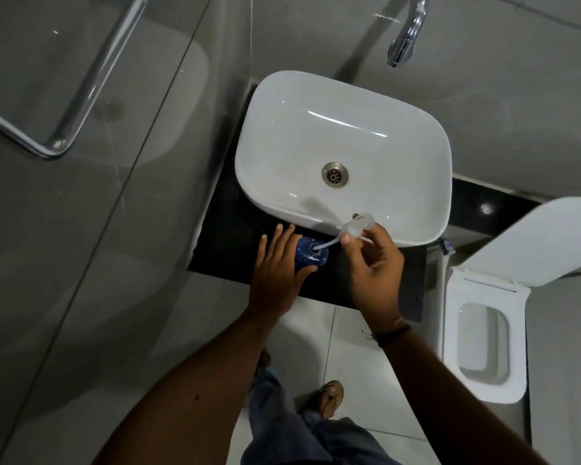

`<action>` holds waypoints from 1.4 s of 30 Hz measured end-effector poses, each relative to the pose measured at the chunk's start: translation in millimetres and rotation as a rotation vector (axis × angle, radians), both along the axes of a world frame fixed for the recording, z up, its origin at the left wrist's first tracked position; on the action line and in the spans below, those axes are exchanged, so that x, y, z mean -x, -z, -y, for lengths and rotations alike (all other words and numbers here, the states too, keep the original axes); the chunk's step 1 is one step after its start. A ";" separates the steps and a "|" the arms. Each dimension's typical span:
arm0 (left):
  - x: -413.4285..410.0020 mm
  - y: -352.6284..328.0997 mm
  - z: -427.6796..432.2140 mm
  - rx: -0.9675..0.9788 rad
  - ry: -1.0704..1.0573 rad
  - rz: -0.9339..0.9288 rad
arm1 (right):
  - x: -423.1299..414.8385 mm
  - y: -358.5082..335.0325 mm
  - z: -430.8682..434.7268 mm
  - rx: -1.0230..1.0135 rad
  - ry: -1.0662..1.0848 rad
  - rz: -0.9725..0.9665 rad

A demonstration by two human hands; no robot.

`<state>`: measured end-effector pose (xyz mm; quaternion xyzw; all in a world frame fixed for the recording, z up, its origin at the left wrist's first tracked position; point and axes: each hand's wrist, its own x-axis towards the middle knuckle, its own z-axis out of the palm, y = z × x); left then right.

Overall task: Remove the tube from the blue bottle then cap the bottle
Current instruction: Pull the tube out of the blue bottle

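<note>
The right hand (373,260) pinched the clear bulb-shaped top (361,226) of the tube (329,244) between thumb and fingertips, just over the near rim of the sink (426,182). From that pinch the tube ran toward eight o'clock, its lower end in the mouth of the blue bottle (307,256). The left hand (279,266) wrapped the bottle from its nine o'clock side on the dark counter (225,236), so the pull looked to lie toward two o'clock.

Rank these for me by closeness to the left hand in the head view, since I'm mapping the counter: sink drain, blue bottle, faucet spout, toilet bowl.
From the left hand:
1. Blue bottle, in its grasp.
2. Sink drain, up and right.
3. Toilet bowl, far right.
4. Faucet spout, top, farthest.
</note>
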<state>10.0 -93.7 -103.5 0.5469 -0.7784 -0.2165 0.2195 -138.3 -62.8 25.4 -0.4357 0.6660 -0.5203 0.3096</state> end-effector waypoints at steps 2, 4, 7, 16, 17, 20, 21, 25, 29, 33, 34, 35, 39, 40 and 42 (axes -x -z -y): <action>-0.4 0.7 0.5 0.000 0.007 0.001 | -3.3 7.4 1.3 -0.030 -0.014 0.008; -0.4 1.9 0.8 0.006 0.010 0.003 | -5.0 16.2 1.4 -0.060 -0.046 0.001; -0.1 3.2 0.3 0.036 0.009 0.003 | -5.9 31.4 2.0 -0.129 -0.124 -0.043; -1.8 4.2 0.1 0.047 0.024 0.018 | -4.9 55.2 6.1 -0.243 -0.176 -0.275; -1.5 4.5 0.4 0.051 0.021 0.015 | -4.2 55.3 7.2 -0.244 -0.177 -0.281; -0.6 6.0 1.4 0.060 0.015 0.007 | -5.7 53.9 8.2 -0.263 -0.175 -0.297; -0.3 6.7 1.3 0.061 0.015 0.004 | -6.5 53.4 8.3 -0.270 -0.170 -0.306; -0.2 10.3 1.4 0.068 0.011 -0.004 | -7.2 50.8 11.8 -0.280 -0.185 -0.318; 0.1 10.3 0.9 0.077 0.005 -0.006 | -2.9 47.5 14.3 -0.269 -0.229 -0.352; 0.6 8.9 -0.4 0.076 0.001 -0.016 | -5.6 48.5 11.8 -0.287 -0.211 -0.407; 0.6 8.1 -0.4 0.068 0.003 -0.015 | -6.4 49.3 11.2 -0.302 -0.203 -0.423; 0.5 7.2 -0.1 0.059 0.005 -0.014 | -6.9 49.3 10.9 -0.317 -0.191 -0.425; 0.1 4.4 0.2 0.033 0.014 -0.016 | -6.9 46.1 11.7 -0.332 -0.189 -0.390; -0.2 4.0 0.0 0.032 0.018 -0.015 | -6.5 45.5 10.7 -0.331 -0.197 -0.384; -1.1 3.5 -1.1 0.035 0.027 -0.013 | -3.8 43.4 6.5 -0.336 -0.170 -0.390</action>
